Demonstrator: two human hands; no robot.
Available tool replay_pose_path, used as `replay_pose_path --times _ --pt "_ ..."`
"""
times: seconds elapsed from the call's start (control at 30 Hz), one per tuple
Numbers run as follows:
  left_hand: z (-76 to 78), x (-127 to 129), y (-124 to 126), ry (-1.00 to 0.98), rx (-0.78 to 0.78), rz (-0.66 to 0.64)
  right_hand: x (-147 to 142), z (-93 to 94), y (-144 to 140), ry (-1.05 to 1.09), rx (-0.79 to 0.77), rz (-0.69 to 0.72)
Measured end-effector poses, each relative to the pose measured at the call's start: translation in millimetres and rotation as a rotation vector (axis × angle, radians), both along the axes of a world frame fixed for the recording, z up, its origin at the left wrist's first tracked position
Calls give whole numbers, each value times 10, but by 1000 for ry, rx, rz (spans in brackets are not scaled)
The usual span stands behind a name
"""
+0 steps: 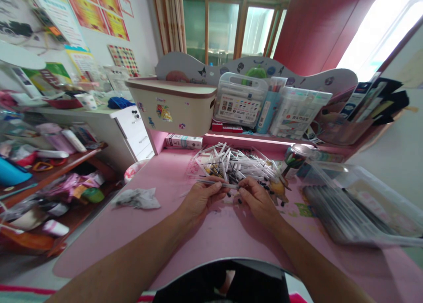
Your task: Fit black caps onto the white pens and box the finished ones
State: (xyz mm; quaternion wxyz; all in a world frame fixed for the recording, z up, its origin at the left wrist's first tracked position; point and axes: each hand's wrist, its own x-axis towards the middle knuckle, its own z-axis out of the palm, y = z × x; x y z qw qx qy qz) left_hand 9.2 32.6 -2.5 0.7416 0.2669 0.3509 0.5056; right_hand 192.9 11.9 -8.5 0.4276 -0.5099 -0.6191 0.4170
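A thin, pale pen lies level between my two hands. My left hand is closed on its barrel, thumb on top. With bent fingers, my right hand pinches the pen's right end; the fingers partly hide that end. Just beyond my hands is a heap of white pen barrels, mixed with small black pieces. Several black caps lie near my right hand. To the right, a clear plastic box holds a row of grey pens side by side.
A crumpled tissue lies on the pink desk at left. A metal can with pens stands behind the heap. The shelf holds a beige lidded bin, a marker case and a pen holder.
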Motion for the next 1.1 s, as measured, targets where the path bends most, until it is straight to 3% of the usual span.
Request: replay_pose_path --times 0.2,0.7,0.83,0.97,1.1 --pt "12 7 -10 48 65 -21 -5 18 5 -47 38 -10" --pt "12 -2 -14 72 135 -78 37 -41 47 79 -62 74" --pt "9 -8 0 95 97 4 73 -66 71 62 4 -47" --pt "-18 -42 49 131 58 173 108 -90 91 -175 185 -186" --pt "-56 -62 79 123 81 289 47 -94 71 -464 375 -106"
